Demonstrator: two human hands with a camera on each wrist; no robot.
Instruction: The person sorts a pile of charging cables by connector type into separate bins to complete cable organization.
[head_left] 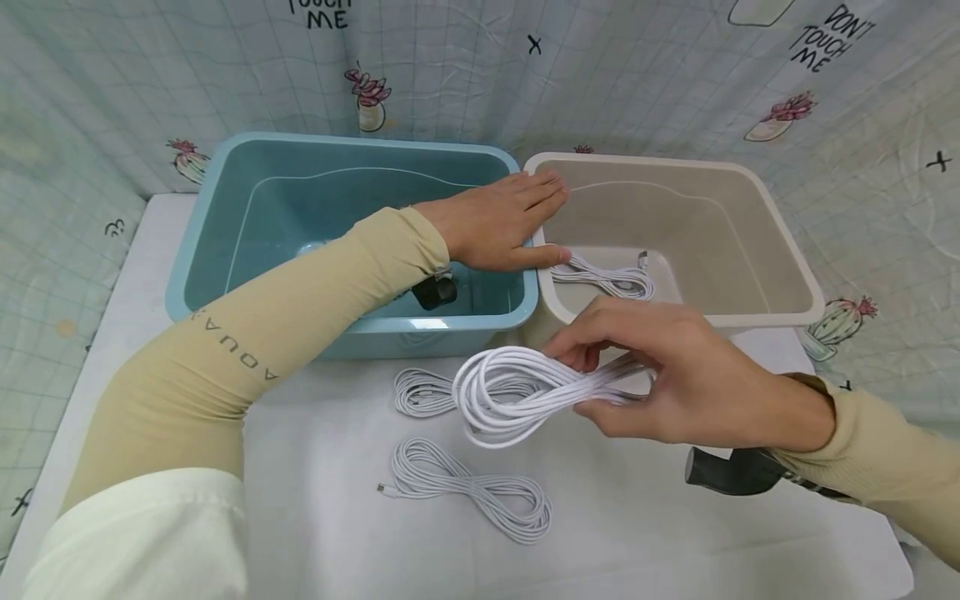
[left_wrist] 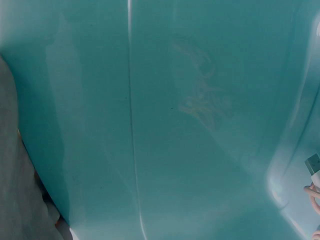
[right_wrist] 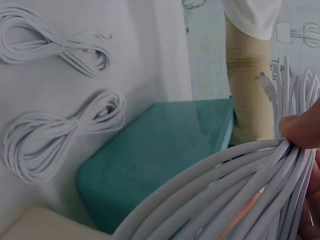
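My right hand (head_left: 682,375) pinches a coiled white USB cable (head_left: 510,396) between thumb and fingers, in front of the beige bin. In the right wrist view the thumb presses on the cable's bundled middle (right_wrist: 280,165), its loops spreading below. My left hand (head_left: 502,221) lies with straight fingers over the touching rims of the blue bin (head_left: 352,323) and the beige bin (head_left: 750,320). Inside the beige bin sits another coiled white cable (head_left: 611,279). On the table lie two more coils, a nearer cable (head_left: 472,487) and a farther cable (head_left: 423,392), partly hidden by the held one.
The white table (head_left: 330,517) carries both bins side by side at the back. A patterned curtain (head_left: 465,75) hangs behind them. A cable plug (left_wrist: 313,165) shows inside the blue bin at the right edge of the left wrist view; the left forearm hides part of that bin.
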